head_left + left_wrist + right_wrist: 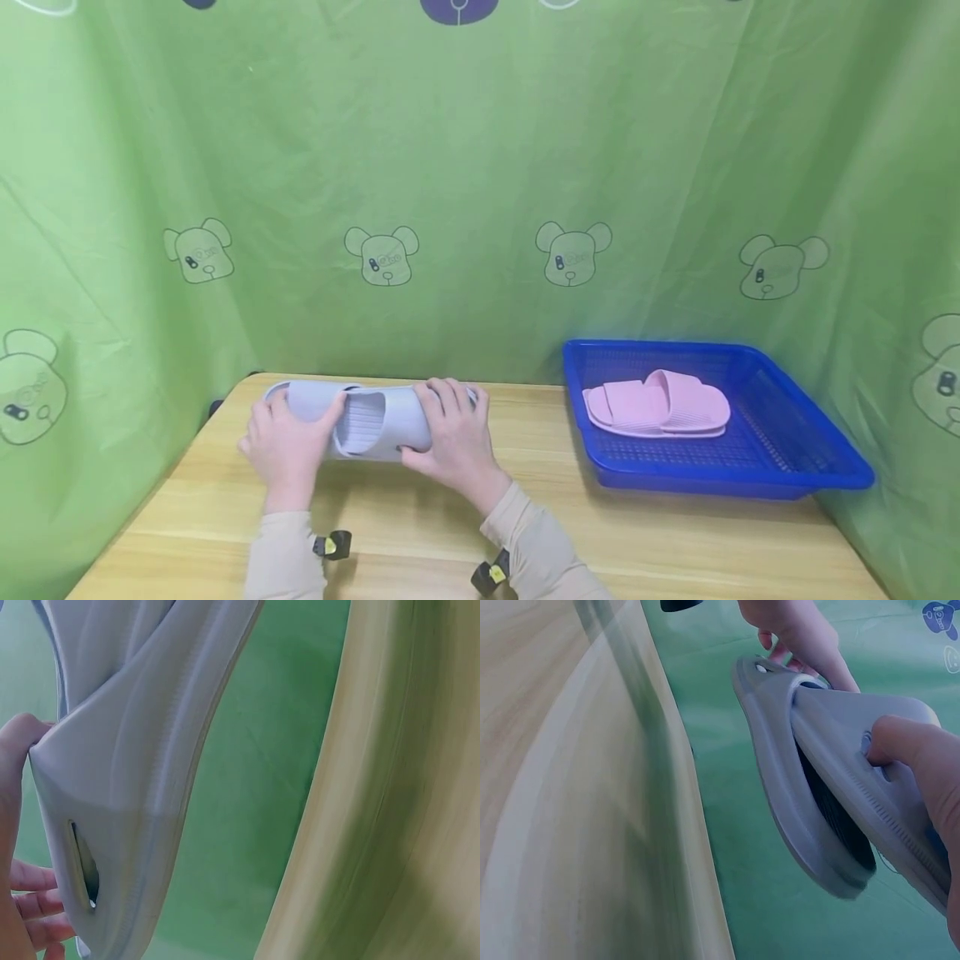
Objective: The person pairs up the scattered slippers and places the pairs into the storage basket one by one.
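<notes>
Two light grey slippers are held up over the wooden table, in the middle left of the head view. One grey slipper has the other slipper partly tucked into its strap opening, as the right wrist view shows. My left hand grips the left end, thumb at the edge of the strap; several fingertips show behind the slipper in the left wrist view. My right hand holds the right end, fingers over the top and thumb on the near side, close to a slot.
To the right stands a blue plastic basket with a pair of pink slippers lying in it. Behind the wooden table hangs a green curtain with printed bear heads, which also encloses both sides.
</notes>
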{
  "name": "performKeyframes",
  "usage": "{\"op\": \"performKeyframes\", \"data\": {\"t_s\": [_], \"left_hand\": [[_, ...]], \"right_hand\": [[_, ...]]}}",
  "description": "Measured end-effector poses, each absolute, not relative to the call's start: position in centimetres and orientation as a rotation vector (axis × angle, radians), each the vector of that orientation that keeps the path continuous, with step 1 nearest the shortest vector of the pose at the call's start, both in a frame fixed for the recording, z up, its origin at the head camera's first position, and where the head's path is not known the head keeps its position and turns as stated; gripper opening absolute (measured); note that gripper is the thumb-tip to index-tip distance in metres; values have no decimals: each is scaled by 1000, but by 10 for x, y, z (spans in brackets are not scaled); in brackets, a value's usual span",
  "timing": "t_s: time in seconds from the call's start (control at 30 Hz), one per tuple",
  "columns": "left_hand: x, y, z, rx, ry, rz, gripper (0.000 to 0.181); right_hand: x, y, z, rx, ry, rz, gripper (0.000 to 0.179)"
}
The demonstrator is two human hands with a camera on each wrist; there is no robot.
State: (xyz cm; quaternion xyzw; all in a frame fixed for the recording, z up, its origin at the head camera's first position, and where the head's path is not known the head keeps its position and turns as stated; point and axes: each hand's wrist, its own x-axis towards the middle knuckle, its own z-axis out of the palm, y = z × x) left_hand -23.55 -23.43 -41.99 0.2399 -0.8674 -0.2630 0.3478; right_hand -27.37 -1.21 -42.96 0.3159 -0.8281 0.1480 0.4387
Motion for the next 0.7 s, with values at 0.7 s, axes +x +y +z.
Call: {"op": "performKeyframes", "data": {"t_s": [0.7], "left_hand": [[-235,-219,-417,573,-2316,-605,97]], "right_hand": [[-273,-13,-437,717,-2147,399,79]]}}
